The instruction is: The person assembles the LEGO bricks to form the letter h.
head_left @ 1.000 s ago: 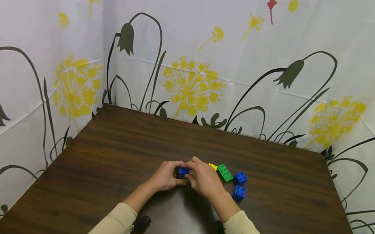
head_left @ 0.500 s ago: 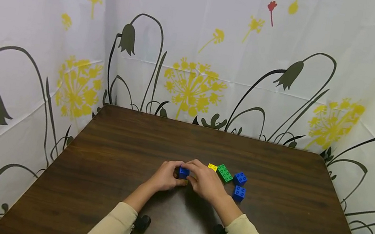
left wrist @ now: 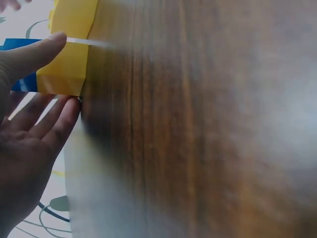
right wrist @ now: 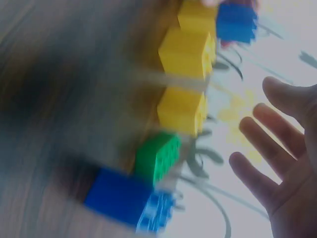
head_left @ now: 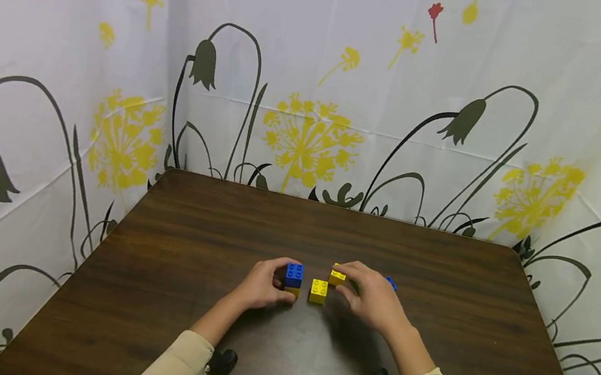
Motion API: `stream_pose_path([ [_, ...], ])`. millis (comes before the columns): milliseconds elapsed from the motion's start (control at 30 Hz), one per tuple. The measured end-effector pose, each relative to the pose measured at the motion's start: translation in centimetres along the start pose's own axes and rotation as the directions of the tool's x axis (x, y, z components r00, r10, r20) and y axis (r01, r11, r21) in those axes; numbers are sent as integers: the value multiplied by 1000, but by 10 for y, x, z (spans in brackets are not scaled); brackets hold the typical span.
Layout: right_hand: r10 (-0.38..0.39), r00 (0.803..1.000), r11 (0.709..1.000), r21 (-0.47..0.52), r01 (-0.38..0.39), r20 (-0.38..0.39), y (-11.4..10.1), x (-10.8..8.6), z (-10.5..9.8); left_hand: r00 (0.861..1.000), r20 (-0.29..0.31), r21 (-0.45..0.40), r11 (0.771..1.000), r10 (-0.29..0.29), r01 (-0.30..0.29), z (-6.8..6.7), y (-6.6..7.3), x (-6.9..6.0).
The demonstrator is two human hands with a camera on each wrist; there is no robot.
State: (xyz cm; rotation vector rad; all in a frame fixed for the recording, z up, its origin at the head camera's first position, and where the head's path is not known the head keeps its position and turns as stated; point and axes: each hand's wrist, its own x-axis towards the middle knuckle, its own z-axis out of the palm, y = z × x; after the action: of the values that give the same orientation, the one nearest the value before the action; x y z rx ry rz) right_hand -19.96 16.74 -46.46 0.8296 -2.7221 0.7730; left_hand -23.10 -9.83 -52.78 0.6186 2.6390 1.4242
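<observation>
On the left, the left hand holds a stack of blue over yellow between thumb and fingers, upright on the table. Just right of it a lone yellow block stands studs up, with a farther yellow block behind it to the right, and the right hand is near that one, grasping nothing, thumb and fingers apart. A green block lies mostly hidden behind this hand, and beyond shows part of a blue block.
</observation>
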Motion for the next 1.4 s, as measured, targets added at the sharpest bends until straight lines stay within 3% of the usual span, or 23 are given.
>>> stream_pose_path([
  [133, 58, 998, 998, -35, -58, -9, 14, -19, -18, 997, -72, -72, 997, -14, 9, -4, 0, -13],
  [267, 119, 993, 992, -37, -119, -4, 31, -38, -30, 988, -149, -94, 995, -36, 22, -8, 3, -27],
  [367, 164, 986, 986, -36, -164, 17, 42, -51, -32, 992, -122, -96, 995, -20, 9, -6, 6, -34],
  [500, 200, 978, 979, -58, -197, 55, 52, -60, -29, 1000, -13, -124, 992, 12, -13, 1, 15, -37],
  [600, 206, 976, 977, -72, -202, 65, 56, -62, -24, 1000, 14, -151, 988, 9, -7, 9, 23, -35],
  [833, 202, 977, 977, -76, -197, 64, 61, -64, -16, 997, -61, -79, 996, -40, 36, 28, 30, -27],
  [1133, 197, 979, 977, -88, -193, 48, 67, -67, -11, 992, -112, -16, 999, -51, 49, 42, 31, -13],
  [1400, 188, 982, 980, -68, -186, 30, 70, -70, -7, 995, -78, 66, 995, -67, 72, 48, 28, -2],
])
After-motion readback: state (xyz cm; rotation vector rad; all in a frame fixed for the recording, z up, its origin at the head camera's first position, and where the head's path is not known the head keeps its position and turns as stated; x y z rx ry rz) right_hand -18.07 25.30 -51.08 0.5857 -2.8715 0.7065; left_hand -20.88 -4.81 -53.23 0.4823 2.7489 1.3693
